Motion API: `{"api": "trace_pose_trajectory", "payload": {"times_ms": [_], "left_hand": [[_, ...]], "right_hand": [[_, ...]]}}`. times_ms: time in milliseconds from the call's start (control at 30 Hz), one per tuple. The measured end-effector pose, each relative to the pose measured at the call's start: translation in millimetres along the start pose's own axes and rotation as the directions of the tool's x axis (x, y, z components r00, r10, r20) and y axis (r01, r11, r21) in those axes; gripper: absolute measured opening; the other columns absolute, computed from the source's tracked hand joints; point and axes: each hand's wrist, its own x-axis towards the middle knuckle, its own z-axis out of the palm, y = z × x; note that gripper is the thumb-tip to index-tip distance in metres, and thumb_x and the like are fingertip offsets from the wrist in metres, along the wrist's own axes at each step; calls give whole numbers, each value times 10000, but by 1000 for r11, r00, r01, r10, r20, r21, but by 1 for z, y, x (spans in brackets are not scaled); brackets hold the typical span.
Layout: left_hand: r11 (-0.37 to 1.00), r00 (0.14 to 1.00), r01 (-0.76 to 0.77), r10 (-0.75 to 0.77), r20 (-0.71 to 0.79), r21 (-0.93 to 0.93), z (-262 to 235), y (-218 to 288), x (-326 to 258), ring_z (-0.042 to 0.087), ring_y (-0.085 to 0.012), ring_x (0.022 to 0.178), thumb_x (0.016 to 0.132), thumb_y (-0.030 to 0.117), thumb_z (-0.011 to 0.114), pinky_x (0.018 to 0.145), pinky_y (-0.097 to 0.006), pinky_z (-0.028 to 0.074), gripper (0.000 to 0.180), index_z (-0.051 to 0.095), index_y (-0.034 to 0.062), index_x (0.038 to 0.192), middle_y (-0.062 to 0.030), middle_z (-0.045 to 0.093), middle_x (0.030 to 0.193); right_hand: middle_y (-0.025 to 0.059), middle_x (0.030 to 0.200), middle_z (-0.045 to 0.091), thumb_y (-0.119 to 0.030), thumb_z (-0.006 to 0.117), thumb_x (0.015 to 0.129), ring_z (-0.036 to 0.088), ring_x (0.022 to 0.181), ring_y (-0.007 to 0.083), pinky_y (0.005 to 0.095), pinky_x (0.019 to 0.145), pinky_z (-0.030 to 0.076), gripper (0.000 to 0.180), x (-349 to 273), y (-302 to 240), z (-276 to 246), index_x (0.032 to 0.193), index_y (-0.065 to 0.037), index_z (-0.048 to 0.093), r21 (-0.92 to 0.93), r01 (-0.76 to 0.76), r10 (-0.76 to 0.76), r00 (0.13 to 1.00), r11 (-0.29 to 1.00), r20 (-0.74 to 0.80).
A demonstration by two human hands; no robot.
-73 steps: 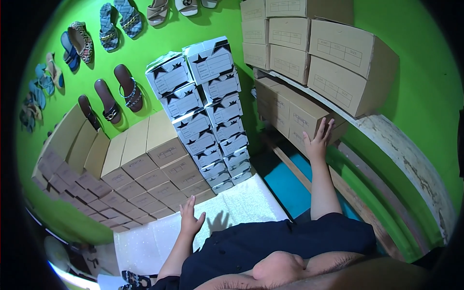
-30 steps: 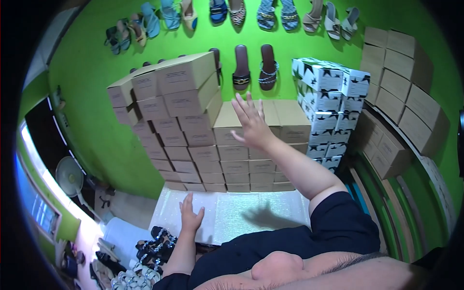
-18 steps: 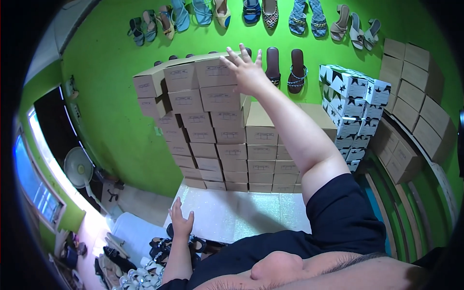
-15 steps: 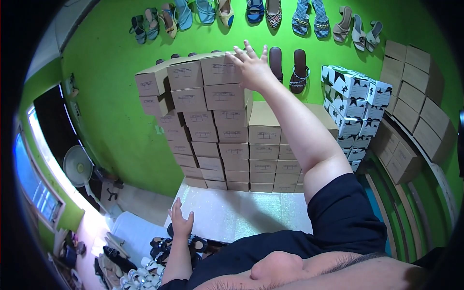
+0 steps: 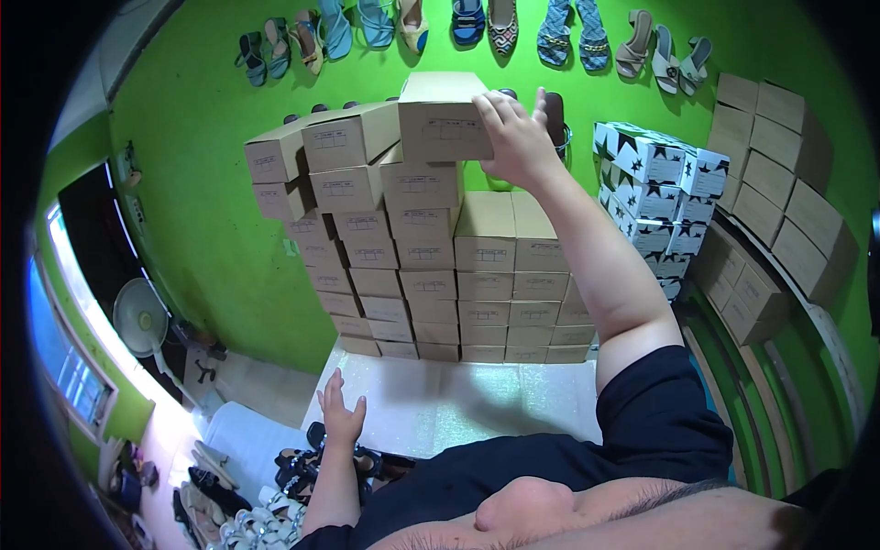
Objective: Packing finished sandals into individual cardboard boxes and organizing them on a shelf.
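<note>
My right hand (image 5: 522, 137) reaches up and grips the right side of a brown cardboard shoebox (image 5: 445, 124). That box is raised and tilted at the top of the tallest part of the stack, over another brown shoebox (image 5: 423, 186). Its far side and my thumb's full hold are partly hidden. Two more boxes stand beside it on the left, the nearer being a top box (image 5: 339, 142). My left hand (image 5: 341, 412) is raised low at the left, with fingers apart and nothing in it, above dark sandals (image 5: 298, 467).
The boxes stand on a white table (image 5: 440, 399). White boxes with black stars (image 5: 655, 170) are stacked at the right, before brown boxes (image 5: 775, 179) on a shelf. Shoes (image 5: 467, 23) hang on the green wall. A fan (image 5: 140, 316) stands at the left.
My right hand has closed on the top right shoebox and lifted it off the column, shifting it right and toward me. My left hand has hardly moved.
</note>
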Motion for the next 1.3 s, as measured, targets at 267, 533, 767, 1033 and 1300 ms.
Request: {"api": "trace_pose_trajectory", "payload": {"times_ms": [267,533,767,1033,1300], "left_hand": [[996,997,-73,72,-26,-52,35,63,9,502,-348,1281,790,136,688,1148,-478,300,793,349,58,1503,-179,482,1440],[965,990,-141,136,-40,-222,51,164,21,331,-349,1449,815,272,685,1193,-427,246,847,304,45,1536,-176,373,1557],[637,988,-152,120,-98,-756,66,203,21,459,-277,1355,665,791,727,1125,-411,347,1244,323,-55,1483,-173,476,1446],[711,968,91,100,229,-697,115,175,2,612,-183,1063,732,262,879,969,-345,463,677,556,-25,1253,-91,650,1176],[715,937,319,-139,320,-622,188,160,-55,572,-187,1183,756,13,772,1043,-317,426,628,452,-42,1294,-122,599,1236]], "right_hand": [[57,1429,458,-219,876,641,448,1372,247,688,1170,151,923,-135,65,-40,1419,-136,388,-14,148,-142,912,989,-385],[67,1379,487,-397,797,797,463,1363,273,720,1154,147,668,-299,118,-54,1299,-141,438,-9,220,-207,901,975,-381],[84,1387,533,-381,713,886,484,1344,268,640,1169,219,525,-393,96,-57,1291,-150,470,374,299,-227,948,878,-224],[127,1178,544,-179,790,756,531,1166,330,515,1057,384,829,-449,66,-30,1489,-276,413,350,-99,113,993,932,-20],[194,1454,455,72,490,755,490,1297,346,378,1109,372,903,-493,43,18,1590,-156,232,560,-672,180,703,485,688]]}}
